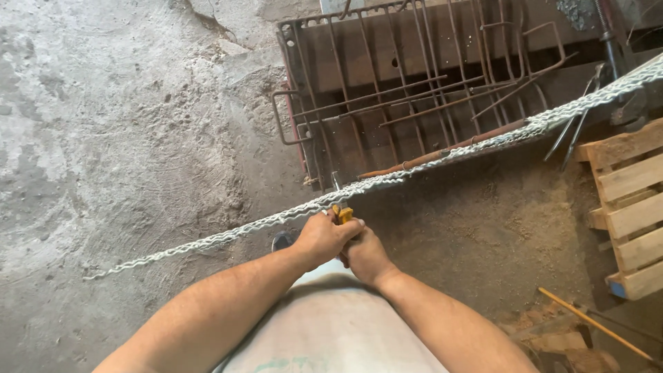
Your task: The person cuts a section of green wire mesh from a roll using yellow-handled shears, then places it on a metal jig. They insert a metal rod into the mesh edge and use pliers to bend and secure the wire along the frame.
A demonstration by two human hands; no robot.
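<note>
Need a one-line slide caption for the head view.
Both hands, left and right, grip yellow-handled pliers on a twisted wire strand.

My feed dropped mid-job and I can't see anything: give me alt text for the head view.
Both hands, left hand and right hand, grip a yellow-handled tool against a long strip of twisted grey wire mesh running diagonally across a dusty concrete floor. Rusty bent steel rebar frames lie behind it, with a light wooden pallet on the right.

A pale, dull metal wire strand, twisted and bumpy, crosses the frame. The rebar frames at the top look rusty and rough. Right, the pallet is raw wood. The floor is rough, dusty concrete.
</note>
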